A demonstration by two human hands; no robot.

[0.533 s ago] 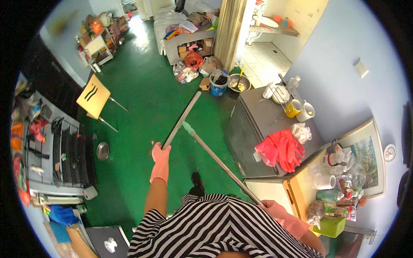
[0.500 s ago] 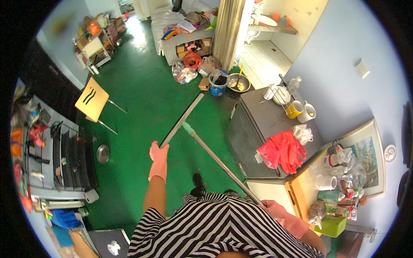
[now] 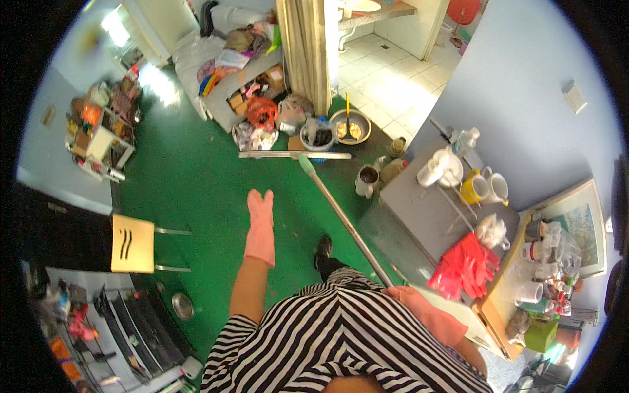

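A long-handled floor squeegee (image 3: 342, 217) reaches out in front of me, its wide head lying crosswise just short of a bucket. My right hand (image 3: 429, 314), in a pink rubber glove, is wrapped round the near end of the pole beside my hip. Stretched forward in a matching glove, my left hand (image 3: 260, 226) holds nothing. Its fingers are apart, below the squeegee head and not touching it.
Beyond the squeegee head stand a bucket (image 3: 317, 139) and a pan (image 3: 361, 122). On the right, a grey cabinet (image 3: 409, 196) carries mugs and red gloves (image 3: 464, 267). A yellow chair (image 3: 133, 243) and a black rack (image 3: 141, 327) are at left.
My left hand has let go of the squeegee head. That head has swung from a slant to nearly level across the view. My view has turned right; my right hand keeps its grip.
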